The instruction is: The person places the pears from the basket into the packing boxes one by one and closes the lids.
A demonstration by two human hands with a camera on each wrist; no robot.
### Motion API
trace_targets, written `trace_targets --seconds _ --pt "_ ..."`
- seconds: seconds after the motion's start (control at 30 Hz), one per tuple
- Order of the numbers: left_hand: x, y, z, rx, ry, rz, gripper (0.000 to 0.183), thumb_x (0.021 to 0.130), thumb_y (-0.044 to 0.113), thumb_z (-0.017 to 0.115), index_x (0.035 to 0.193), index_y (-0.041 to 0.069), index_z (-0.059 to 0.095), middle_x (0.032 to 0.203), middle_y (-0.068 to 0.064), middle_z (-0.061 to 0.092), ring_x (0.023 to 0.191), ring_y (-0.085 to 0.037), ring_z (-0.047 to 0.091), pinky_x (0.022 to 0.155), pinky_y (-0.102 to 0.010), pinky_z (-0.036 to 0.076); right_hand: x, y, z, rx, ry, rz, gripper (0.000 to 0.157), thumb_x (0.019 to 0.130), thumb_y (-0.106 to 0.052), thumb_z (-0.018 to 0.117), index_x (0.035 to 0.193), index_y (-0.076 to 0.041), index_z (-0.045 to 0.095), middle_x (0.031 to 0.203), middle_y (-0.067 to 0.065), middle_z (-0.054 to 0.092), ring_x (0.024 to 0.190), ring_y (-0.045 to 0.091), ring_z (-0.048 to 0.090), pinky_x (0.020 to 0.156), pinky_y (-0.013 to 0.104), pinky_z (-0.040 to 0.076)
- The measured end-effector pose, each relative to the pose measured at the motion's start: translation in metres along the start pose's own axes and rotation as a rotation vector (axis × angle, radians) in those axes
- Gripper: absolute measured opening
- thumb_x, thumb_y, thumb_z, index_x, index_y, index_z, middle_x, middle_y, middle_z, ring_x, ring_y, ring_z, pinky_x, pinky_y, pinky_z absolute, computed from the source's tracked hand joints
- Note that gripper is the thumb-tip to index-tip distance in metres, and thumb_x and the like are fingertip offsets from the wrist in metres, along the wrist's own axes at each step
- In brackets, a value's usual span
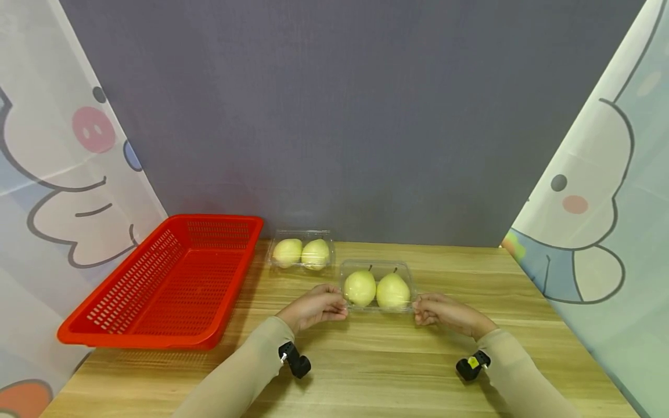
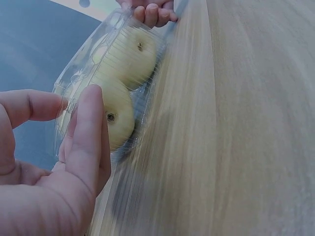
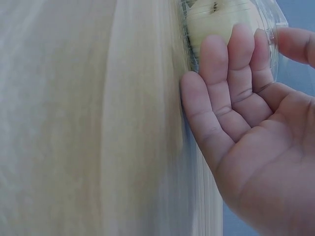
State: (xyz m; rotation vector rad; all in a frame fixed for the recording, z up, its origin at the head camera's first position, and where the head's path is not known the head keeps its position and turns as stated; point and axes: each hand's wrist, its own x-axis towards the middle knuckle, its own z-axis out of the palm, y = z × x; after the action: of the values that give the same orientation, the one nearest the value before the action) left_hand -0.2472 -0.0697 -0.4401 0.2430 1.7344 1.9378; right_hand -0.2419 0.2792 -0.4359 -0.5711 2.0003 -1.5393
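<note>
A clear plastic clamshell box (image 1: 384, 265) holding two yellow-green pears (image 1: 360, 288) lies on the wooden table. At its near left corner, my left hand (image 1: 316, 309) pinches the rim between thumb and fingers. My right hand (image 1: 448, 313) pinches the near right corner in the same way. The left wrist view shows the box side-on, with the dark blossom ends of the pears (image 2: 120, 118) facing me through the ribbed plastic. In the right wrist view, the fingers (image 3: 214, 61) lie along the box wall and the thumb touches its rim.
A second clear box (image 1: 303, 233) with two pears (image 1: 316, 254) stands behind and to the left, near the grey back panel (image 1: 334, 116). On the left sits a red slotted basket (image 1: 209, 339) with nothing in it. Cartoon-printed curtains (image 1: 590, 232) flank the wooden table (image 1: 397, 371).
</note>
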Motion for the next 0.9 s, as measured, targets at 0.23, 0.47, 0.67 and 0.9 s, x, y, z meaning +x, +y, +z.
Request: trace_targets --seconds 0.23,0.47,0.67,0.9 --pt "0.0009 -0.0004 -0.0006 0.012 0.001 0.013 0.028 0.095 0.003 0.056 0.118 -0.007 0.044 0.097 -0.015 0.06 0.085 -0.019 0.063 0.083 -0.03 0.057 0.0011 -0.0011 0.0 0.001 0.001 0.001 0.026 0.106 -0.021 0.046 0.107 0.004 0.055 0.097 0.008 0.061 0.091 0.019 0.061 0.089 0.034 0.054" --pt "-0.0011 -0.0001 -0.0002 0.031 0.006 0.008 0.033 0.093 0.003 0.059 0.12 -0.006 0.043 0.099 -0.015 0.06 0.086 -0.02 0.063 0.083 -0.03 0.057 0.0011 -0.001 0.0008 0.016 -0.014 -0.006 0.024 0.106 -0.019 0.046 0.106 0.003 0.055 0.097 0.008 0.061 0.092 0.019 0.062 0.091 0.034 0.053" --pt "-0.0034 0.0034 0.001 0.095 0.015 0.014 0.037 0.092 0.006 0.061 0.122 -0.006 0.043 0.104 -0.019 0.061 0.089 -0.023 0.064 0.084 -0.032 0.057 0.0007 -0.0009 0.0008 0.023 -0.011 -0.012 0.024 0.106 -0.019 0.046 0.107 0.003 0.055 0.098 0.008 0.061 0.092 0.019 0.062 0.091 0.034 0.053" --pt "-0.005 0.0076 0.0007 0.314 0.046 0.035 0.046 0.093 0.015 0.063 0.127 -0.009 0.045 0.104 -0.019 0.062 0.091 -0.029 0.068 0.081 -0.037 0.059 -0.0001 -0.0007 0.0012 0.011 -0.002 0.003 0.025 0.106 -0.02 0.046 0.107 0.003 0.055 0.098 0.009 0.061 0.093 0.02 0.062 0.091 0.034 0.053"
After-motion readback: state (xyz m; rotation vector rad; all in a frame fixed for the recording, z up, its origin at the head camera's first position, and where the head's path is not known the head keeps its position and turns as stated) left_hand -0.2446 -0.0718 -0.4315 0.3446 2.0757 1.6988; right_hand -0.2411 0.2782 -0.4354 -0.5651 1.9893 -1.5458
